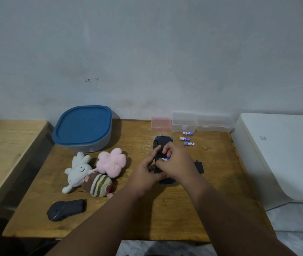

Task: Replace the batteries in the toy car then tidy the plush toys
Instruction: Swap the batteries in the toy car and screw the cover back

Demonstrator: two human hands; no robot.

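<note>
My hands are covering most of the toy car (161,142), which is lying belly-up on the bench (147,218), right of middle. Only its blue ends are showing, so I cannot tell how the battery bay is looking. My left hand (147,172) is gripping the car's near side, thumb lying along the underside. My right hand (177,161) is pinching a battery (165,159) against the underside, with just a sliver of its blue-and-white label peeking out. A black cover (199,167) is lying just right of that hand, partly hidden by it. Three loose batteries (184,139) are lying beyond the car, near a clear box (183,122) and a pink box (161,123) at the wall. Three plush toys (99,184) are huddling together, touching, left of the car, with a blue-lidded tub (83,126) sitting behind them and a dark remote (65,209) lying in front.
</note>
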